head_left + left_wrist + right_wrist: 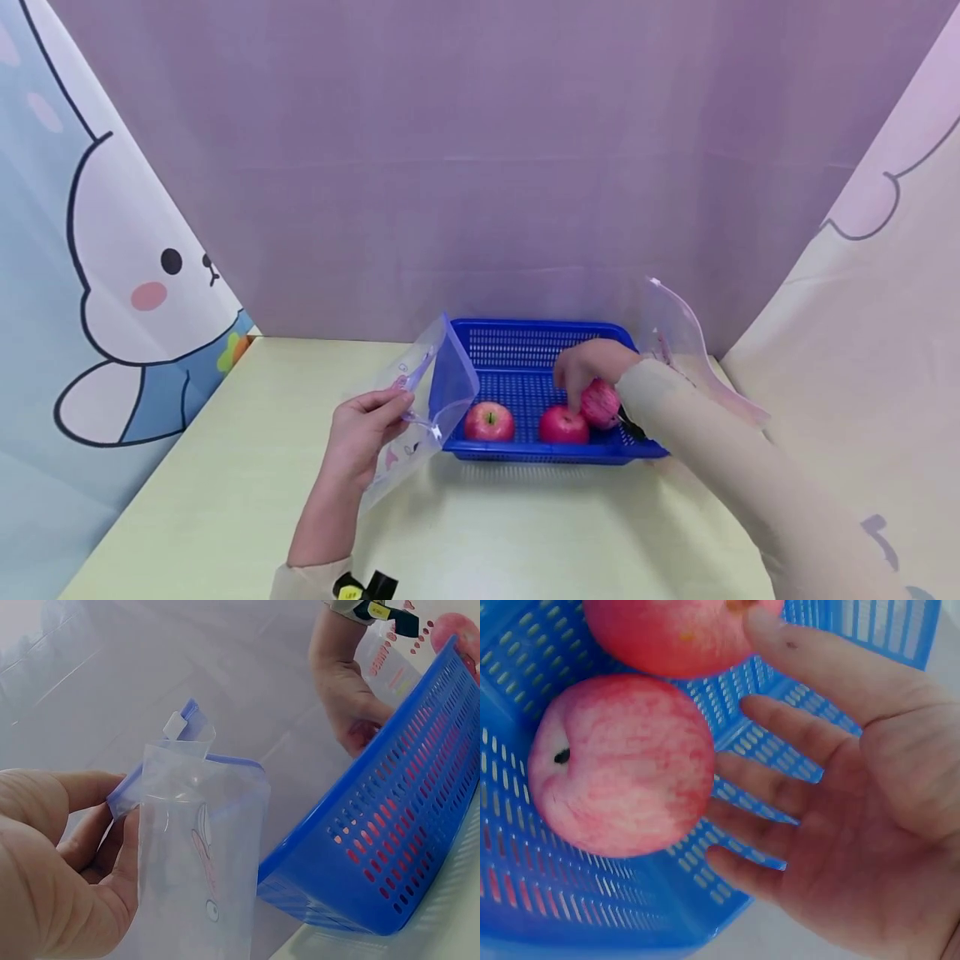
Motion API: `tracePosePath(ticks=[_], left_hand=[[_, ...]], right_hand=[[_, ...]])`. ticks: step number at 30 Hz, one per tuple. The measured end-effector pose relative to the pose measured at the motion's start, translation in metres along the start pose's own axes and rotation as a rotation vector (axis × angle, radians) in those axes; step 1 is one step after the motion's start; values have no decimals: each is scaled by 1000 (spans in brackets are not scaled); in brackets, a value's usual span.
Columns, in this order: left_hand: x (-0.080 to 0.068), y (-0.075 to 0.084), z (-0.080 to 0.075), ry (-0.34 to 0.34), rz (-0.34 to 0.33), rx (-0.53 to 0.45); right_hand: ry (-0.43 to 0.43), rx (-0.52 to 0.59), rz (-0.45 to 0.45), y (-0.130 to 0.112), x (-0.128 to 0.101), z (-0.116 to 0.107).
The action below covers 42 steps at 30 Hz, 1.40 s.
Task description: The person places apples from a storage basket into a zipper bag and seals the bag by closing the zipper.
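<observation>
My left hand [363, 429] pinches the edge of a clear zipper bag [420, 379] that has a lilac zip and small printed pictures. In the left wrist view, the bag [202, 862] hangs beside the fingers, its white slider near the top. My right hand [596, 367] reaches into a blue basket [551, 451] over the red apples. Three apples show: one at left [489, 422], one nearer the middle [564, 427] and one at right [600, 404]. Seen from the right wrist, the fingers lie loosely beside one apple [626, 765]; the thumb touches another [682, 637].
Another clear bag [693, 350] with a pinkish zip edge stands to the right of the basket, partly behind the right sleeve. All of this is on a pale yellow table [555, 533]. A purple curtain [480, 167] hangs behind, with printed cloths at both sides.
</observation>
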<state>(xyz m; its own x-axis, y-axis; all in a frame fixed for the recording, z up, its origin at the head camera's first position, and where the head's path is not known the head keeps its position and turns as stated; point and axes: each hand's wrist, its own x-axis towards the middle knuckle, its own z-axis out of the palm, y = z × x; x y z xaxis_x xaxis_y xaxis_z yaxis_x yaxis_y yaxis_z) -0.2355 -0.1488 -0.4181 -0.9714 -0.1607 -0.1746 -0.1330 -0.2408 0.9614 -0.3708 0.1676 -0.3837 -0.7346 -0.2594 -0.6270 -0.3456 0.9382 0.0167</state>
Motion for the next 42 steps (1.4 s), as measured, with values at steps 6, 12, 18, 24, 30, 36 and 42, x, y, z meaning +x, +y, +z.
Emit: tracePosePath(ticks=[6, 12, 18, 24, 30, 36, 42], left_hand=[[0, -1, 0, 8, -9, 2], [-1, 1, 0, -1, -4, -20], [-2, 0, 0, -6, 0, -49], [-2, -2, 2, -23, 17, -61], [-2, -3, -1, -4, 8, -54], [-2, -3, -4, -10, 16, -47], [-3, -7, -8, -51, 79, -58]], right_hand=[[-33, 30, -53, -14, -3, 8], [-68, -23, -25, -30, -9, 20], [-63, -108, -40, -39, -7, 35], [-75, -86, -30, -35, -4, 41], [-58, -31, -41, -35, -7, 37], [15, 20, -157, -33, -14, 25], [171, 59, -302, -27, -22, 5]])
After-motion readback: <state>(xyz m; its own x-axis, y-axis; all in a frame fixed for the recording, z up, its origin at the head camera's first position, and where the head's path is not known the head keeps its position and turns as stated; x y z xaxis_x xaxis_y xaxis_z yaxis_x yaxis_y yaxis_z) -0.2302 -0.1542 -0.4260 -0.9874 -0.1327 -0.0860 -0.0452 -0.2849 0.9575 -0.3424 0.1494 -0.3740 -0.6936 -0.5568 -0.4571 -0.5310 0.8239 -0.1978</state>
